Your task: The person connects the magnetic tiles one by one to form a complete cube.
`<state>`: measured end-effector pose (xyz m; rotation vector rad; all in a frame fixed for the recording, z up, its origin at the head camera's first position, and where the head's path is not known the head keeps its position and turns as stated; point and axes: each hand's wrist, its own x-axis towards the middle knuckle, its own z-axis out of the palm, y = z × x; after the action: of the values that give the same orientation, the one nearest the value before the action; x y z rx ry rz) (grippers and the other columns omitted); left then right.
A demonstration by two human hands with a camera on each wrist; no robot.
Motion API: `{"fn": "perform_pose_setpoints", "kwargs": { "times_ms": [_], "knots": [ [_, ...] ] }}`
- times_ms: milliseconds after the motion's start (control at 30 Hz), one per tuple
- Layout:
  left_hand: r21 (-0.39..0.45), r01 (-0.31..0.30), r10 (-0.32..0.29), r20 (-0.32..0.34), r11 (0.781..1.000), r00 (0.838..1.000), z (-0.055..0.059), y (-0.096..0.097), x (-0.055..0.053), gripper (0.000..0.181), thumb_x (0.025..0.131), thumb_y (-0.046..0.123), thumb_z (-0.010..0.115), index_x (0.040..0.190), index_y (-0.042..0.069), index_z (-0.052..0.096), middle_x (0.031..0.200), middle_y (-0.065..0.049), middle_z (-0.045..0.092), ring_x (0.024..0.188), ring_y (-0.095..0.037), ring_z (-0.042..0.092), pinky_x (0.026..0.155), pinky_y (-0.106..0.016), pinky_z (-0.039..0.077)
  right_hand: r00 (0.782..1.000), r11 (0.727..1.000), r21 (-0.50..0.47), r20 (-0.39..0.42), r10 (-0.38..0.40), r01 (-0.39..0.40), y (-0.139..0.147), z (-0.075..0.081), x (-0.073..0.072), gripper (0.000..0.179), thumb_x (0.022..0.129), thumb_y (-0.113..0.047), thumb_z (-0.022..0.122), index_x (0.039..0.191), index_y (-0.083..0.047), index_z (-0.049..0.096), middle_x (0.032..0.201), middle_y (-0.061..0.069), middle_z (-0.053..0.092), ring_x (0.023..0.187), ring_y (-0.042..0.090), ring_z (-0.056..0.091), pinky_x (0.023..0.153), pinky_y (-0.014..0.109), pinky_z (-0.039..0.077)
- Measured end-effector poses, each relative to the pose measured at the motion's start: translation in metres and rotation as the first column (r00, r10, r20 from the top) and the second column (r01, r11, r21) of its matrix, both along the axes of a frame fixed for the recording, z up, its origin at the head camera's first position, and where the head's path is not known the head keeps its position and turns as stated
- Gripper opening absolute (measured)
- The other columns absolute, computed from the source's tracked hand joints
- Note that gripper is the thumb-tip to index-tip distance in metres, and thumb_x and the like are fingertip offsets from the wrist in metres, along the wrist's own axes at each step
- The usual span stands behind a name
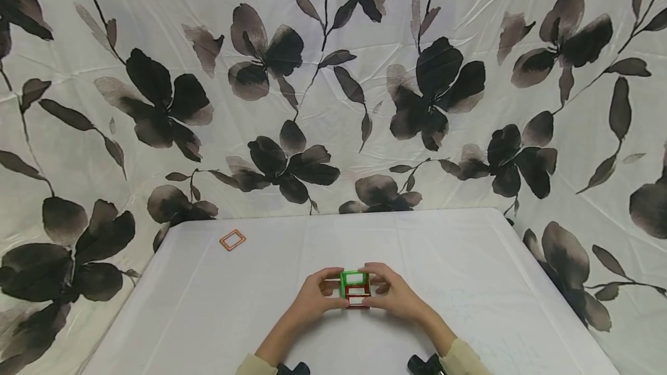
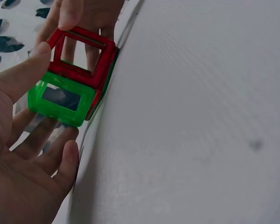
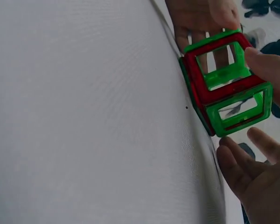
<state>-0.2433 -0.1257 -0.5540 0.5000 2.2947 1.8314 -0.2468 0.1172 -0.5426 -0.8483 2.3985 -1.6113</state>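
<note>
A small box of red and green magnetic tiles (image 1: 357, 296), each an open-centred frame, stands on the white table between both hands. My left hand (image 1: 316, 294) holds its left side, thumb at the near edge and fingers at the far part. On the opposite side, my right hand (image 1: 394, 295) grips it in the same way. The left wrist view has a red tile (image 2: 73, 73) joined edge to edge with a green tile (image 2: 86, 100). From the right wrist, a red face (image 3: 233, 90) shows between green ones. Fingers hide parts of the box.
An orange frame-shaped tile (image 1: 238, 244) lies flat near the table's far left corner. Behind the white table (image 1: 458, 259) hangs a pale cloth (image 1: 359, 126) with dark flowers. Black devices (image 1: 424, 365) sit at both wrists.
</note>
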Motion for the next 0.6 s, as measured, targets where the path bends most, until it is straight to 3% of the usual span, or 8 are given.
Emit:
{"fn": "perform_pose_setpoints", "kwargs": {
  "times_ms": [100, 200, 433, 600],
  "knots": [
    [-0.013, 0.001, -0.001, 0.003, 1.0, 1.0, -0.0011, -0.0026, -0.0009, 0.07, 0.076, 0.012, 0.085, 0.136, 0.0, 0.05, 0.131, -0.016, 0.056, 0.116, -0.031, 0.058, 0.097, -0.044, 0.044, 1.0, 1.0, -0.004, -0.023, 0.012, -0.012, 0.0017, -0.0079, -0.0032, 0.031, 0.086, -0.014, 0.075, 0.116, -0.01, 0.067, 0.145, 0.019, 0.04, 0.119, 0.035, 0.051, 0.086, 0.049, 0.05],
    [-0.016, 0.002, -0.002, 0.002, 1.0, 1.0, 0.0001, -0.004, -0.0005, 0.066, 0.078, 0.012, 0.083, 0.135, 0.0, 0.052, 0.132, -0.018, 0.055, 0.116, -0.033, 0.058, 0.097, -0.045, 0.044, 0.999, 1.0, -0.003, -0.03, 0.027, -0.027, 0.002, -0.0067, -0.0029, 0.019, 0.088, -0.017, 0.074, 0.105, -0.012, 0.072, 0.143, 0.019, 0.043, 0.12, 0.034, 0.05, 0.085, 0.046, 0.05],
    [-0.024, 0.012, -0.012, -0.014, 1.0, 1.0, -0.0036, -0.0039, -0.0035, 0.061, 0.077, 0.003, 0.081, 0.132, -0.004, 0.053, 0.126, -0.022, 0.057, 0.113, -0.038, 0.059, 0.095, -0.048, 0.045, 0.997, 0.998, -0.019, -0.056, 0.057, -0.058, 0.0016, -0.0079, -0.0028, 0.014, 0.088, -0.02, 0.073, 0.101, -0.013, 0.074, 0.138, 0.013, 0.049, 0.114, 0.029, 0.054, 0.084, 0.04, 0.051],
    [-0.04, 0.011, -0.012, -0.014, 0.999, 1.0, -0.005, -0.0036, -0.0037, 0.061, 0.076, 0.007, 0.083, 0.131, -0.001, 0.055, 0.126, -0.018, 0.058, 0.112, -0.032, 0.061, 0.093, -0.041, 0.047, 0.997, 0.998, -0.022, -0.054, 0.051, -0.053, 0.0011, -0.0111, -0.0025, 0.016, 0.09, -0.021, 0.071, 0.104, -0.013, 0.073, 0.139, 0.012, 0.049, 0.112, 0.028, 0.055, 0.083, 0.036, 0.051]
  ]
}}
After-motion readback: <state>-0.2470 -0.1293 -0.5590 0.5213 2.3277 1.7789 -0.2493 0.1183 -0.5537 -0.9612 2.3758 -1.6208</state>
